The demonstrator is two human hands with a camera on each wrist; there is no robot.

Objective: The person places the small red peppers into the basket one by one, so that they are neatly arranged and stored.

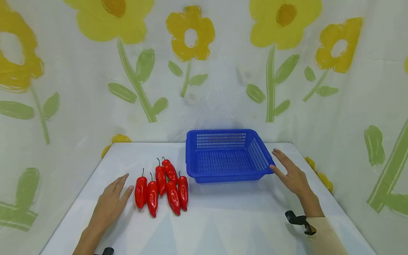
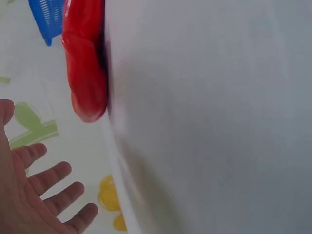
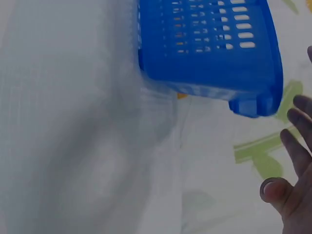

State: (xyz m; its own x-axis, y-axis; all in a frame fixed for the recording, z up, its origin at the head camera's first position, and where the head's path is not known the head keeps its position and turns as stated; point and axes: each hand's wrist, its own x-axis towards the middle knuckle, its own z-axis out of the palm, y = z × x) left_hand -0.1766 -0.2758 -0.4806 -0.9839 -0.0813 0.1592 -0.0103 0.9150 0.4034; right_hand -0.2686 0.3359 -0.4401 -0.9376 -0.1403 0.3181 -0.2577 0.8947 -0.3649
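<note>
Several red chili peppers [image 1: 152, 199] with thin dark stems lie in a loose cluster left of the middle of the table. Just left of them is my left hand [image 1: 109, 203], fingers extended and holding nothing; the left wrist view shows its spread fingers [image 2: 51, 178] below a red pepper [image 2: 87, 75]. A blue plastic basket [image 1: 227, 176] with slotted walls stands upright behind and right of the peppers, its inside bare. Beside the basket's right end, my right hand [image 1: 291, 177] has its fingers and thumb spread, thumb tip near the rim. The right wrist view shows the basket's wall [image 3: 204, 63] close to that hand.
A white cloth covers the table [image 1: 220, 219], with pale blue triangles along its near side. White curtains [image 1: 220, 95] printed with yellow flowers stand behind and on both sides of it. A dark wrist camera mount [image 1: 298, 219] sits at my right sleeve [image 1: 326, 235].
</note>
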